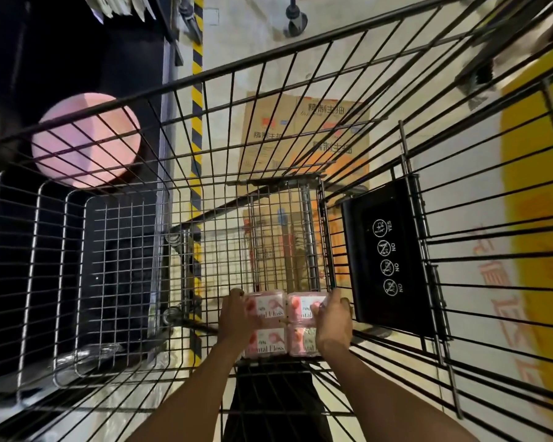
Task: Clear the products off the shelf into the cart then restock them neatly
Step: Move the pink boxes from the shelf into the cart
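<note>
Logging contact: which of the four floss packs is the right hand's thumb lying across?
The top-right floss pack: the right hand lays its thumb across its label; the others are left of it or below.

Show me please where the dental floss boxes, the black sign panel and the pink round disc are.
dental floss boxes [283,325]: head view, on the pink label where the boxes meet.
black sign panel [388,256]: head view, middle, by the round icons.
pink round disc [87,140]: head view, centre of its face, behind the cart wires.

dim overall, left side near black; floor lit brighter; strong wide-angle bowing at edges; motion blur top right, centre fairly sharp
</note>
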{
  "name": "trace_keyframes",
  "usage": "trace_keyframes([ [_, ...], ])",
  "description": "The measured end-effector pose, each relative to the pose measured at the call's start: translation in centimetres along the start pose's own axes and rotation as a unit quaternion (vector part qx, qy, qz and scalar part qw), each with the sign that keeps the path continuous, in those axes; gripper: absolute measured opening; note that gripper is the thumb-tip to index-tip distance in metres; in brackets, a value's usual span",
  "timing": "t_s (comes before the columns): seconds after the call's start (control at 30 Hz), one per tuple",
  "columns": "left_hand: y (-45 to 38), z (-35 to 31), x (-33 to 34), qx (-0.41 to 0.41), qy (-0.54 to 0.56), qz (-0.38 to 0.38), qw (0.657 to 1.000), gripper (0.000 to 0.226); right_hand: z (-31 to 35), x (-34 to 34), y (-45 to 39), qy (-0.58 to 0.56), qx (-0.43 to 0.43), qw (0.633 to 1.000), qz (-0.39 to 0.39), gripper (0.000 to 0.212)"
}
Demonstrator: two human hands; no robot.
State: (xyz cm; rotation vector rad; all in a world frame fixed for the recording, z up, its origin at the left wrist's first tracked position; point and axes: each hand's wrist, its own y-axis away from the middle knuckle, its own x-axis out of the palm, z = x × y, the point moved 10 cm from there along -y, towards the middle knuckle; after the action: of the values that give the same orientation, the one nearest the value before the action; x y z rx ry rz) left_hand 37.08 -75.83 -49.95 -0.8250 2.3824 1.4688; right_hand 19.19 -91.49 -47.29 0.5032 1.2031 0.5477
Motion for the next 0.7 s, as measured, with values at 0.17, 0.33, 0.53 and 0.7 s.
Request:
trace_keyframes([
  [0.17,-0.6,0.7,-0.4,0.015,0.034,-0.015,0.999,0.045,-0.1,-0.4,0.4,0.065,0.025,0.998,0.009,0.035],
  [0.33,-0.2,0.4,-0.8,0.050,0.021,0.015,0.998,0.047,0.3,-0.8,0.5,0.098,-0.005,0.995,-0.001,0.031],
  [0.53,0.4,0.0,-1.3,0.071,-0.017,0.022,0.997,0.045,0.3,-0.8,0.5,0.129,-0.015,0.991,0.007,0.045],
  [0.7,0.7,-0.8,-0.4,0.069,-0.023,0.046,0.996,0.041,0.6,-0.8,0.5,0.144,-0.045,0.989,0.013,0.056],
])
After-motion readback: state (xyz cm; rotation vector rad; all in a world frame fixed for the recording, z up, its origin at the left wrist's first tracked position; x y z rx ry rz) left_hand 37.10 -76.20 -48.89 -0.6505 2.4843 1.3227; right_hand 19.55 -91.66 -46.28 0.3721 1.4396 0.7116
